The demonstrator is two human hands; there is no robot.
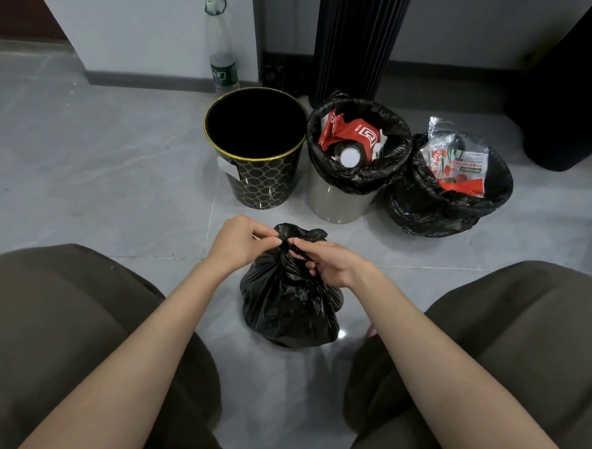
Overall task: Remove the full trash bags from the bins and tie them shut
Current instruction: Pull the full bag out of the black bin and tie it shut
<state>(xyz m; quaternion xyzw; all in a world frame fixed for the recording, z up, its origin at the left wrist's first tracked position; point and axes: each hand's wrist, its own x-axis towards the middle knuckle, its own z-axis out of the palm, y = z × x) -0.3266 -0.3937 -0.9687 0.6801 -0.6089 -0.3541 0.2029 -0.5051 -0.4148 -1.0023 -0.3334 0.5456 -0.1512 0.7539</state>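
Observation:
A full black trash bag (pixel 288 303) stands on the grey floor between my knees, its neck gathered into a twist at the top. My left hand (pixel 240 242) pinches the twisted neck from the left. My right hand (pixel 327 262) grips the same neck from the right, fingers curled into the plastic. Behind it stand three bins: a black bin with a gold pattern (pixel 256 174) with no bag in it, a grey bin (pixel 337 199) lined with a black bag holding red wrappers and a bottle, and a third bin wrapped in a black bag (pixel 436 207) holding printed packets.
A clear plastic bottle (pixel 221 48) stands against the white wall behind the patterned bin. A tall black ribbed column (pixel 355 42) rises behind the grey bin, and a large dark object (pixel 575 101) fills the back right. My knees (pixel 60 315) flank the bag.

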